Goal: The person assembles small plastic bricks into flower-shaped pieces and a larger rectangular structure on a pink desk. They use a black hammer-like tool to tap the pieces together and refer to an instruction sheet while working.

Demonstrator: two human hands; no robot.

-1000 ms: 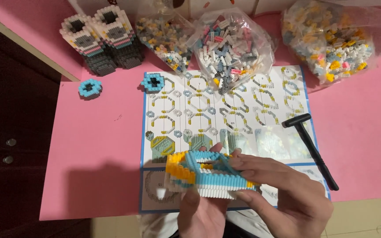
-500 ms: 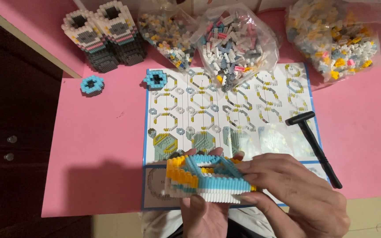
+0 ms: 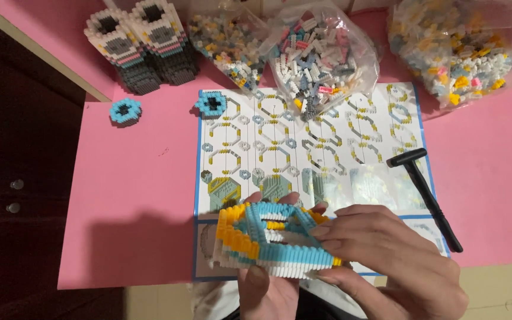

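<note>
Both hands hold the brick model [image 3: 271, 240], a yellow, blue and white ring, low over the near edge of the pink desk [image 3: 131, 195]. Left hand [image 3: 268, 290] cups it from beneath, grip closed on the underside, likely to steady it. Right hand [image 3: 386, 261] clamps its right end, fingers flat along the side. It hangs above the instruction sheet [image 3: 303, 148], kept readable. Black tool [image 3: 425, 195] lies just right. Brick bags [image 3: 327, 53] crowd the far edge; bare desk left.

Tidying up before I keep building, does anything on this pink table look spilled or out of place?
Nothing looks spilled. The three brick bags hold their pieces, and the black tool lies across the instruction sheet's right edge.
</note>
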